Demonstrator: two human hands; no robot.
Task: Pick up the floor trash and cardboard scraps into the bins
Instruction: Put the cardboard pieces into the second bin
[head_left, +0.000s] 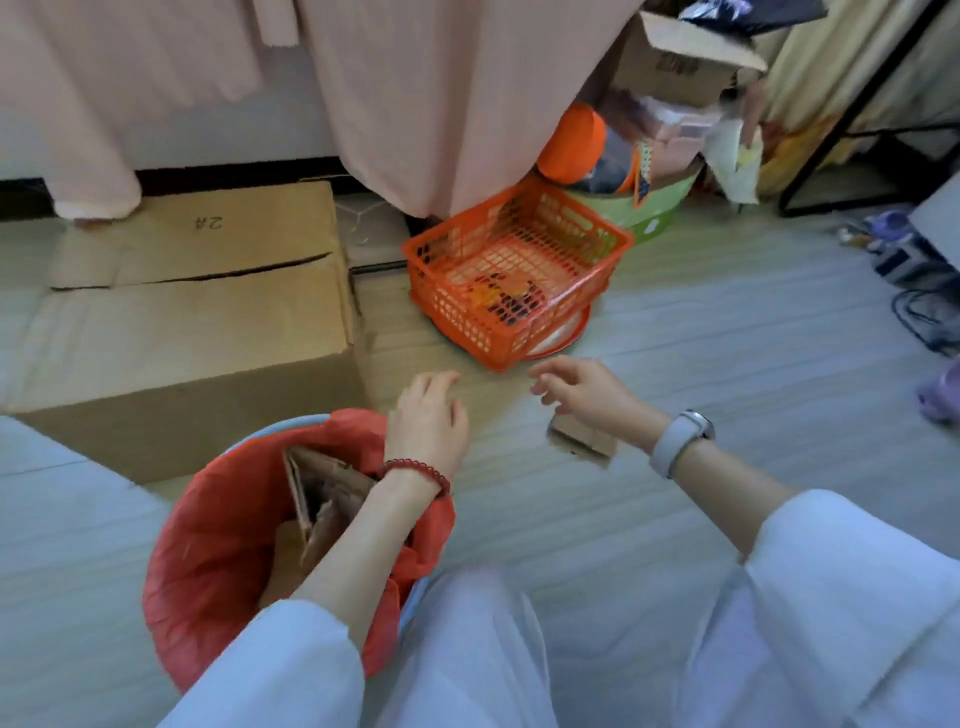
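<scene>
Both hands empty; right hand (582, 392) over cardboard scrap (584, 435); bin (208, 519) beside

Handwritten "2#" on cardboard box (197, 270)

Soft, even daylight fills the room, bright but without harsh glare. Shadows are faint: a pale one lies on the floor (675, 332) under the right hand (582, 389) at centre right, and darker shade sits inside the bin (218, 530) at lower left. The whole frame looks slightly soft and smeared. Blur is strongest at the upper right, around the box (680, 57), and along the bottom edge. Wide-angle bending curves straight lines near the edges.
</scene>
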